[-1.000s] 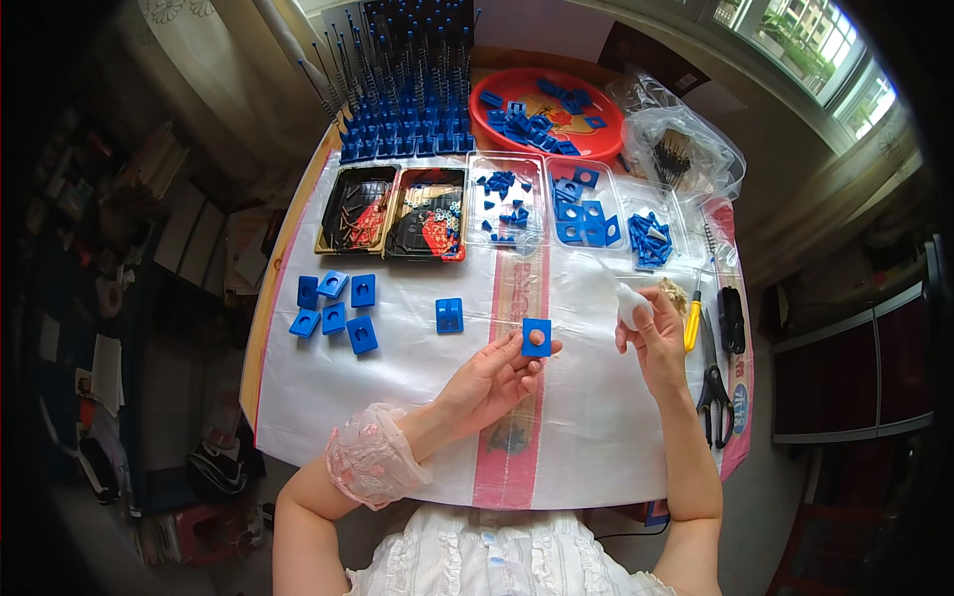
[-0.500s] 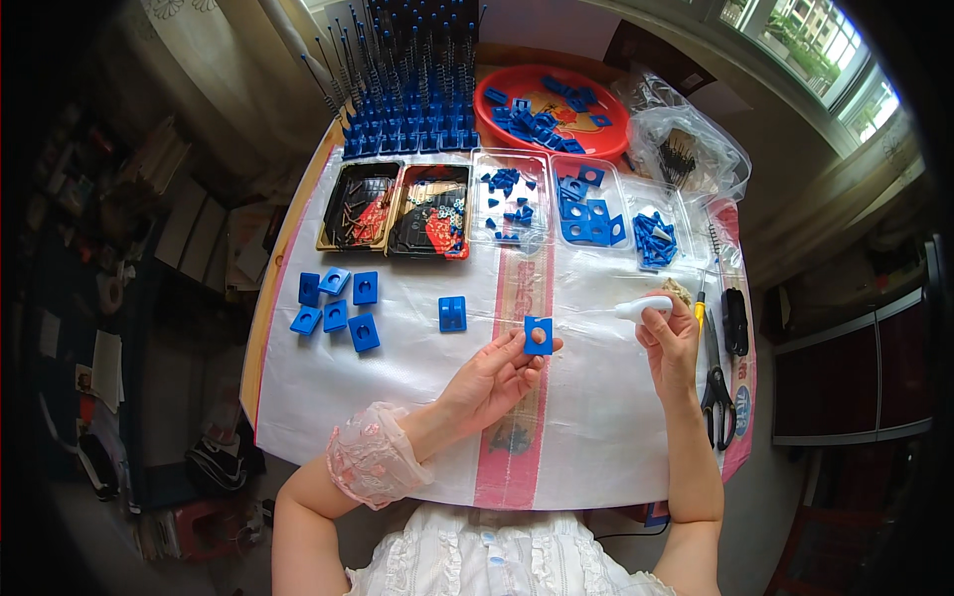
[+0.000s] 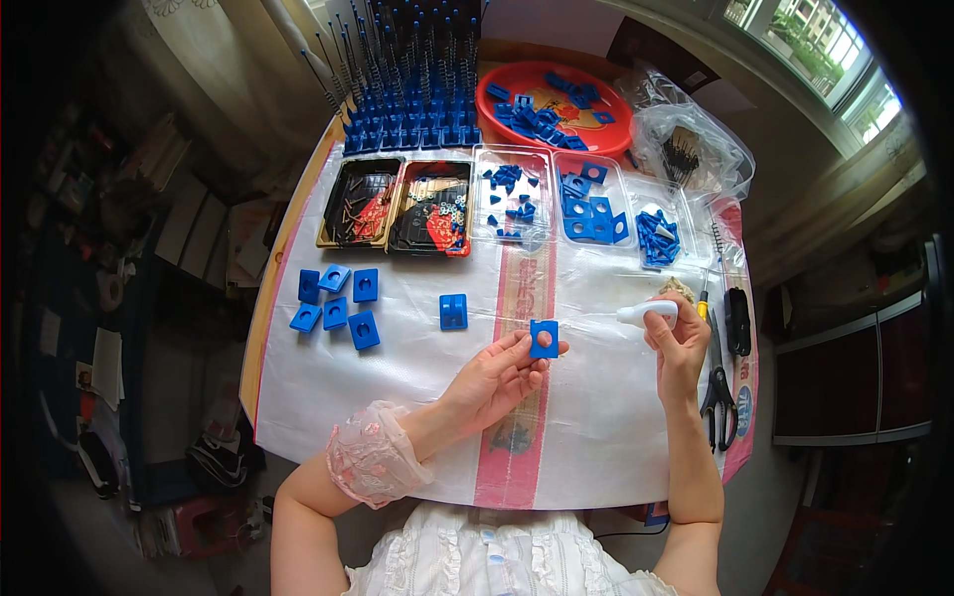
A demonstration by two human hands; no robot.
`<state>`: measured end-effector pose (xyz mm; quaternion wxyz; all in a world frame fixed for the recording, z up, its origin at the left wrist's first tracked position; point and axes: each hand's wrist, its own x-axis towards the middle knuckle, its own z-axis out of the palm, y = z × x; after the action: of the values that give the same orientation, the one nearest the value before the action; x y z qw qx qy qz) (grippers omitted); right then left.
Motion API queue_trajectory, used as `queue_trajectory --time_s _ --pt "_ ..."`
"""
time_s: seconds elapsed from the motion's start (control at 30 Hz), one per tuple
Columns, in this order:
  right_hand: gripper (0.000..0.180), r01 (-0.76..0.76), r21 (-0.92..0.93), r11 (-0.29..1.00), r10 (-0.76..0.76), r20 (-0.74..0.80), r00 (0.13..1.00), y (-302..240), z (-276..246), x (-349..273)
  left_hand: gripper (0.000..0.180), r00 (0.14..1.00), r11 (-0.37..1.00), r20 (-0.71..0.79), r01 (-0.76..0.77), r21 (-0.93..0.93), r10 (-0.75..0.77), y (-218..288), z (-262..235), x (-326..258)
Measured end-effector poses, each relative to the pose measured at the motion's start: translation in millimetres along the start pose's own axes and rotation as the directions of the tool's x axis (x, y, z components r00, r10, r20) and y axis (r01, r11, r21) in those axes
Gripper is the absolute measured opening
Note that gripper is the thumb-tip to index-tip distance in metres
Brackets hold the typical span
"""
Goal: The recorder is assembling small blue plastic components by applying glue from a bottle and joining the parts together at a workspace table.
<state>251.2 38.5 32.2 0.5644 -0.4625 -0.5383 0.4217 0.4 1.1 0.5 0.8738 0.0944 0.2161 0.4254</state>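
Observation:
My left hand [image 3: 497, 377] pinches a blue square plastic plate with a round hole [image 3: 545, 353] at its edge, holding it up over the middle of the table. To the right, my right hand [image 3: 683, 350] grips a small white squeeze bottle [image 3: 660, 315], tipped so its narrow nozzle points left toward the plate. A gap separates nozzle and plate. Left of my left hand lies a single blue block-like part [image 3: 453, 312]. Farther left, several blue parts with holes [image 3: 365, 331] lie loosely grouped on the white sheet [image 3: 397, 368].
Along the back stand black trays [image 3: 333, 223] of small hardware and clear trays [image 3: 513, 235] of blue pieces. Behind them are upright spring-and-rod assemblies [image 3: 412, 109] and a red basin [image 3: 621, 139]. Scissors [image 3: 718, 402], a yellow-handled tool [image 3: 704, 306] and a black object [image 3: 736, 321] lie at right.
My left hand and the blue plate have shifted slightly right. The white bottle in my right hand has moved a little right and toward me. Both grips stay the same.

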Motion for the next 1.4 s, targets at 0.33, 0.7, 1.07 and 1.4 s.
queue_trajectory --time_s 0.33,0.7,1.07,1.4 --pt "0.010 -0.019 -0.026 0.999 0.020 0.007 1.000 -7.0 0.0 -2.7 0.023 1.000 1.000 -0.014 0.002 0.012 -0.002 0.3 1.1 0.1" --pt "0.009 0.004 -0.053 0.999 -0.004 -0.002 1.000 -5.4 1.8 -3.3 0.024 1.000 1.000 -0.017 0.013 0.012 -0.013 0.0 1.3 0.0" --pt "0.008 0.046 -0.064 0.997 -0.047 -0.020 0.999 -3.7 3.7 -1.7 0.023 1.000 1.000 0.000 0.017 0.006 -0.017 -0.5 -1.0 0.1" --pt "0.010 -0.055 0.066 0.996 0.058 -0.044 0.997 -3.5 -2.0 -0.1 0.022 0.999 0.999 -0.008 -0.041 -0.023 0.041 1.1 0.1 -1.0"
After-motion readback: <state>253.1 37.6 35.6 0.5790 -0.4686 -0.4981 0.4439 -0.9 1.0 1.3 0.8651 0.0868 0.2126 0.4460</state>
